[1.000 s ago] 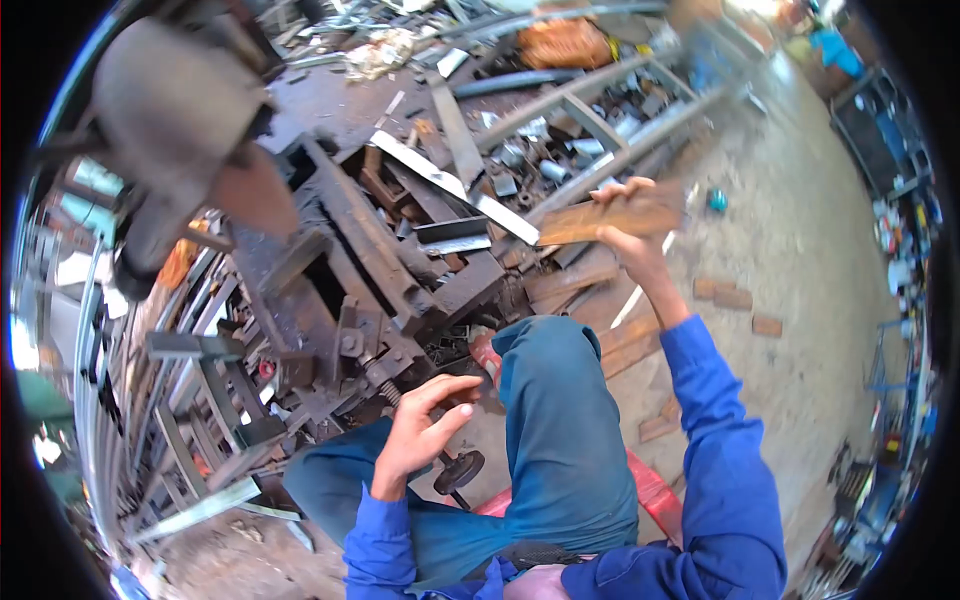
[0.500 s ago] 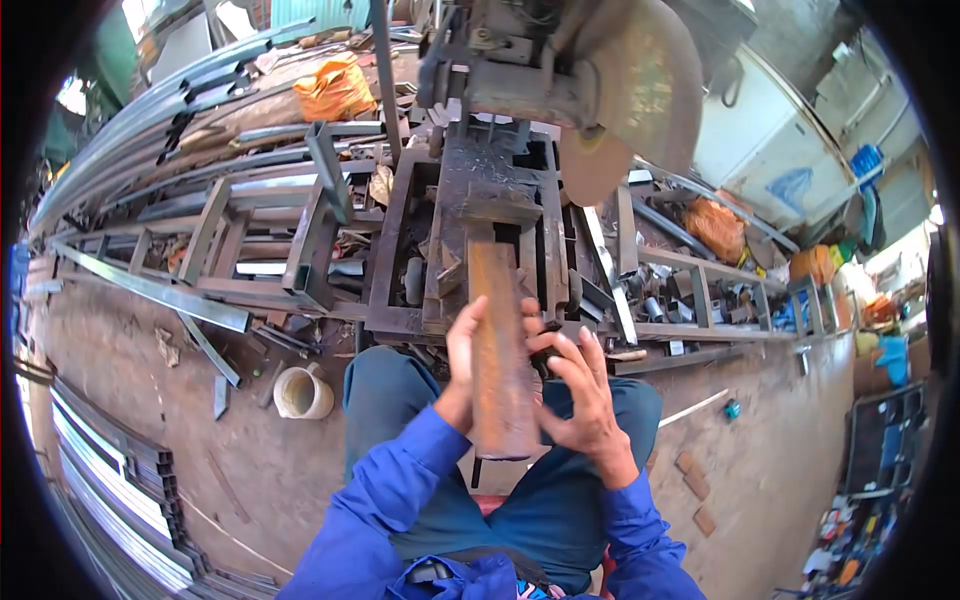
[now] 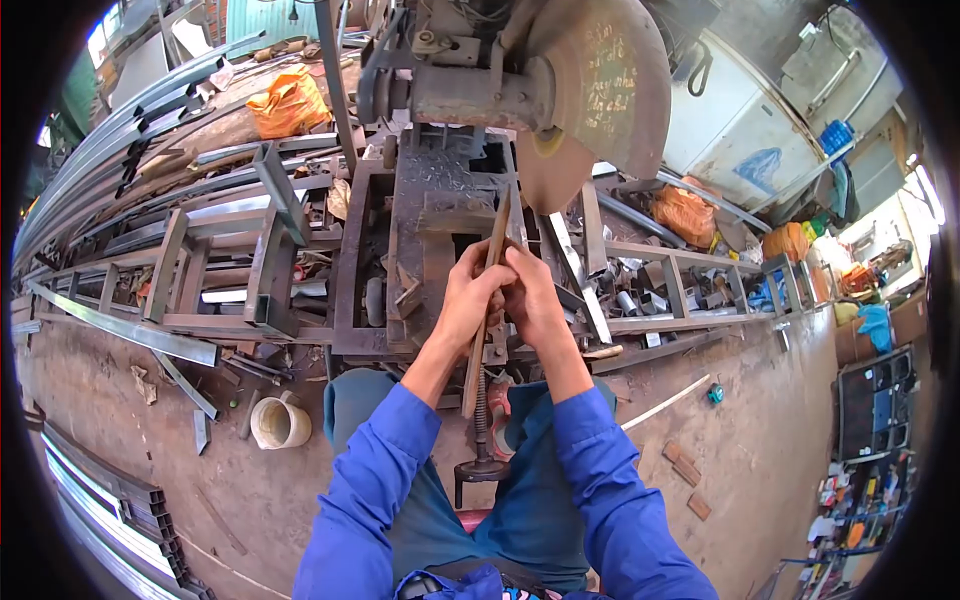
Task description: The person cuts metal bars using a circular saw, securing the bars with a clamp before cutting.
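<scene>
A rusty flat metal bar (image 3: 474,372) stands on edge to the camera, its far end pointing at the cutting machine. My left hand (image 3: 474,300) is closed round the middle of the bar from the left. Against its right side lies my right hand (image 3: 532,298), with bent fingers near the bar; its fingertips are partly hidden. Beyond the hands is the dark machine bed (image 3: 440,180), under a motor and a large cutting disc (image 3: 550,172) with a dusty guard (image 3: 610,90). Below the bar hangs a threaded screw with a handwheel (image 3: 482,470).
Metal frames (image 3: 170,265) flank the machine on the left, and another frame (image 3: 680,285) on the right. A bucket (image 3: 281,423) stands on the floor at left. Steel profiles (image 3: 110,500) lie at lower left. Wooden pieces (image 3: 684,465) lie at right.
The bar has turned from its broad face to its narrow edge. My right hand has come in from the right, and my left hand now wraps the bar. The view has shifted slightly.
</scene>
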Available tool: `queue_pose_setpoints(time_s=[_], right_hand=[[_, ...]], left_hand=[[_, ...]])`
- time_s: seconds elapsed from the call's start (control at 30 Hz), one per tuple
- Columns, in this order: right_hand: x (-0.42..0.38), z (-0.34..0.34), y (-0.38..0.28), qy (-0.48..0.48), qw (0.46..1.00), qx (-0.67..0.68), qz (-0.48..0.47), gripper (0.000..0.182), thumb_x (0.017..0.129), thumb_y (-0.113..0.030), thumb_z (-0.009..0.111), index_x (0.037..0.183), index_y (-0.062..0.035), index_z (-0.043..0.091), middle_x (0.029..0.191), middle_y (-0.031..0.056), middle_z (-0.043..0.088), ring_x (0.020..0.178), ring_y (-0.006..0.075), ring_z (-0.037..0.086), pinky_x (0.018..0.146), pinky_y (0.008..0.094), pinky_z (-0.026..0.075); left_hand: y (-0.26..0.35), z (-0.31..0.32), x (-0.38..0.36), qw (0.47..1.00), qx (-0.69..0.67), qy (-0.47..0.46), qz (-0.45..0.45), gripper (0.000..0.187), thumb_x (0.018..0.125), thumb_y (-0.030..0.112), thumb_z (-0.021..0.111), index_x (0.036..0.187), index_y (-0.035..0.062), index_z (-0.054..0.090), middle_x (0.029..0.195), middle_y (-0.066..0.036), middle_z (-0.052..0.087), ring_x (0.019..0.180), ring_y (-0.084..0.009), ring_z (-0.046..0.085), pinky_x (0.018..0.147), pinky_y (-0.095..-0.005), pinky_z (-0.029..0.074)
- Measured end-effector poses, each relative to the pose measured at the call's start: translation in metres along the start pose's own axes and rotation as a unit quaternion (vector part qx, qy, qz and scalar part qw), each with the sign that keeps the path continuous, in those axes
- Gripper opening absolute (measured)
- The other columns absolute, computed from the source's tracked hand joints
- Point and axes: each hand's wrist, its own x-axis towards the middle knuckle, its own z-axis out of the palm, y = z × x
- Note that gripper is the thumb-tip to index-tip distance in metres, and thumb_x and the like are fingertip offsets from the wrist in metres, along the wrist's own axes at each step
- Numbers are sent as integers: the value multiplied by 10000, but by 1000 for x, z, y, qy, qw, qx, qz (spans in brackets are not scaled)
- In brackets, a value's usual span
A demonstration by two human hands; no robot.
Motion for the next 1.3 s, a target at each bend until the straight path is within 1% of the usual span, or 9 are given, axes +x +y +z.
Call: queue_pose_setpoints(time_s=[0.13, 0.2, 0.23, 0.27, 0.57, 0.87, 1.03, 1.2, 1.3], right_hand=[[3, -26, 0, 36, 998, 49, -35, 341, 970, -195, 628, 1254, -7, 620, 950, 24, 674, 774, 105, 643, 667, 261, 523], [0, -29, -6, 42, 996, 74, -31, 353, 970, -203, 629, 1262, -4, 623, 978, 35, 691, 807, 111, 662, 702, 266, 530], [0, -35, -5, 30, 996, 73, -34, 360, 973, -203, 624, 1271, 0, 622, 994, 42, 697, 827, 112, 672, 706, 261, 534], [-1, -37, -5, 35, 996, 77, -31, 360, 973, -203, 624, 1271, 0, 622, 994, 42, 697, 827, 112, 672, 706, 261, 534], [0, -43, 7, 87, 995, 49, 10, 265, 958, -198, 669, 1138, -4, 673, 929, 39, 699, 693, 97, 663, 532, 231, 511], [-4, -55, 20, 134, 984, -30, 113, 333, 982, -396, 603, 993, -75, 690, 770, -17, 638, 625, 105, 589, 596, 306, 493], [-5, -45, 13, 78, 984, -36, 156, 386, 1059, -410, 451, 1221, -111, 633, 1160, 32, 678, 998, 189, 644, 888, 433, 514], [-8, -25, 10, 20, 987, 85, 135, 466, 1086, -419, 434, 1361, -52, 521, 1286, 71, 636, 1131, 211, 616, 945, 413, 502], [4, -20, 25, 116, 990, 82, 16, 363, 1069, -289, 529, 1307, -15, 545, 1229, 67, 659, 1068, 178, 637, 918, 361, 512]], left_hand=[[-12, 14, 17, 996, 91, -12, -5, 544, 837, 109, 664, 1354, 16, 526, 780, 9, 542, 558, -38, 469, 446, -214, 351], [-18, 21, 26, 983, 150, -22, 101, 586, 797, 93, 667, 1355, -6, 516, 789, 0, 550, 571, -35, 461, 452, -214, 340], [-19, 22, 28, 982, 161, -11, 96, 683, 711, 112, 683, 1339, -87, 501, 1064, -149, 648, 981, -203, 612, 897, -318, 496], [-23, 22, 29, 982, 163, -11, 89, 683, 711, 112, 683, 1339, -87, 501, 1064, -149, 648, 981, -203, 612, 897, -318, 496], [-28, 17, 33, 991, 136, 2, -12, 595, 767, 123, 655, 1313, -63, 508, 894, -89, 623, 597, -93, 540, 464, -245, 389], [-43, 6, 36, 981, 145, 3, -126, 594, 824, 200, 678, 1354, -1, 499, 816, -50, 604, 542, -82, 535, 426, -234, 363], [-30, -7, 14, 988, 144, 16, -52, 815, 807, 150, 759, 1466, -121, 364, 1265, -240, 605, 1123, -256, 635, 916, -345, 528], [-17, -17, -1, 962, 256, 27, 88, 861, 781, 19, 707, 1525, -112, 293, 1429, -267, 497, 1270, -266, 551, 1047, -348, 459], [-21, -8, -14, 938, 303, 29, 167, 841, 777, -120, 613, 1554, -50, 301, 1510, -216, 466, 1366, -269, 494, 1064, -348, 448]])
